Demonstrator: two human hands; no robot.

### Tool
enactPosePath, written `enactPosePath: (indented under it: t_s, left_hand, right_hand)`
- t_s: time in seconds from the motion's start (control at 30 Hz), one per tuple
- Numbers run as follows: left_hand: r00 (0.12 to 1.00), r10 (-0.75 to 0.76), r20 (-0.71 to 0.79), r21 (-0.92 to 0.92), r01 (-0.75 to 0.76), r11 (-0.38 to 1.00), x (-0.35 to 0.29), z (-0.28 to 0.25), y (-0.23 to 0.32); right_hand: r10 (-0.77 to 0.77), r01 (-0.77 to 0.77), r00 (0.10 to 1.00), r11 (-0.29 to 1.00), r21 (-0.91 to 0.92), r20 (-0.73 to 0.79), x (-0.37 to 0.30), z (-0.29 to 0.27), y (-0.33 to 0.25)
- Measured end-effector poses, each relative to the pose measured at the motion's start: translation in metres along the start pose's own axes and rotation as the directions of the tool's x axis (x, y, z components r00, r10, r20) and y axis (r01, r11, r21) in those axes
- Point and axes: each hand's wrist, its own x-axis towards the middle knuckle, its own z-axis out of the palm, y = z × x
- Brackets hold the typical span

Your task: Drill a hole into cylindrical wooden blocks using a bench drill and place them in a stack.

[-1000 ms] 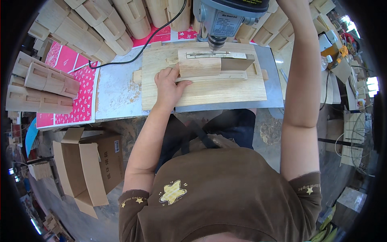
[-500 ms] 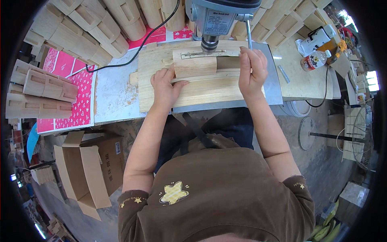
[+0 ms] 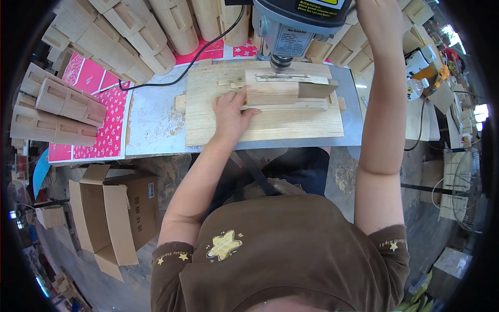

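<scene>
At upper centre, the wooden block [image 3: 273,93] is seated on the wooden board [image 3: 208,130], below the drill chuck [image 3: 280,63]; no finished hole can be made out. Your left hand [image 3: 231,112] touches its left end; clasping or merely pressing, you cannot tell. Your right hand [image 3: 379,21] meets the top edge, grip hidden. Upper left, the black cable [image 3: 156,84] runs apart from the block.

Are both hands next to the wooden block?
No, the left hand is at the wooden block, but the right hand is up beside the drill.
</scene>
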Motion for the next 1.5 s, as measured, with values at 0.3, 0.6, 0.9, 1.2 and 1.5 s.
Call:
enactPosePath:
  t_s: [0.3,0.6,0.9,1.2,1.5]
  left_hand:
    - [1.000,-0.016,-0.025,-0.120,0.013,0.993,0.002,0.013,0.009]
    - [0.999,-0.025,-0.023,-0.102,0.022,0.995,0.001,0.010,0.012]
    - [0.999,-0.026,-0.022,-0.101,0.024,0.995,0.003,0.011,0.013]
    - [0.997,-0.073,0.027,-0.122,0.076,0.990,0.004,0.010,0.012]
    - [0.986,-0.163,0.044,-0.295,0.169,0.941,0.012,0.017,0.012]
  right_hand:
    - [-0.027,0.009,0.990,0.992,0.126,0.139,-0.009,-0.011,0.009]
    - [0.060,-0.048,0.998,0.881,0.471,-0.011,-0.160,0.013,0.023]
    - [-0.087,0.130,0.989,0.899,0.418,-0.119,-0.176,0.042,0.041]
    - [0.134,-0.155,0.987,0.943,0.294,0.089,0.000,0.002,0.016]
    - [-0.087,0.031,0.971,0.970,0.242,0.222,-0.042,0.035,0.110]
